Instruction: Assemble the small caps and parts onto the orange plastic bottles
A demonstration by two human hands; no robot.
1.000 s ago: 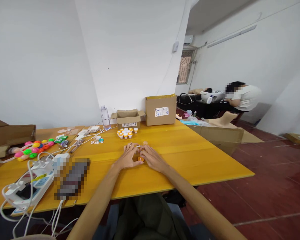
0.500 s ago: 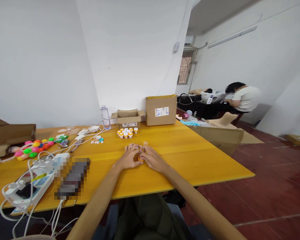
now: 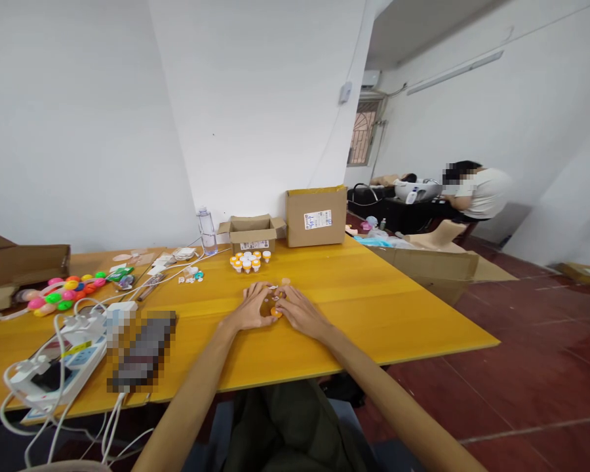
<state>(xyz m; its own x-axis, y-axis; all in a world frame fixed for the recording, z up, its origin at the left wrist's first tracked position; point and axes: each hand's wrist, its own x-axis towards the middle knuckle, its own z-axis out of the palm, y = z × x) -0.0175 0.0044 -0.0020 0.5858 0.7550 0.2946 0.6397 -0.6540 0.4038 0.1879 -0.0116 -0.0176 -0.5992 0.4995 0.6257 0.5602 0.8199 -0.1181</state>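
My left hand (image 3: 252,307) is curved into a C on the table, its thumb against a small round orange piece (image 3: 276,313). Facing it, my right hand (image 3: 299,311) has bent fingers, with its thumb on the same orange piece. Tiny whitish bits (image 3: 274,288) show between the fingertips of both hands, too small to name. The fingers partly cover the orange piece. Beyond the hands stands a cluster of several small white-and-orange round-topped parts (image 3: 247,263). A small pale piece (image 3: 286,281) lies just past my right fingers.
An open carton (image 3: 252,234), a taller cardboard box (image 3: 316,219) and a clear bottle (image 3: 207,233) line the table's back. At left are a power strip (image 3: 81,359) with cables, a blurred dark device (image 3: 145,351) and colourful balls (image 3: 66,293). Another person (image 3: 486,193) sits far right.
My left fingers have shifted slightly, and the gap between the hands shows a bit more. The orange piece stays in nearly the same place between the thumbs.
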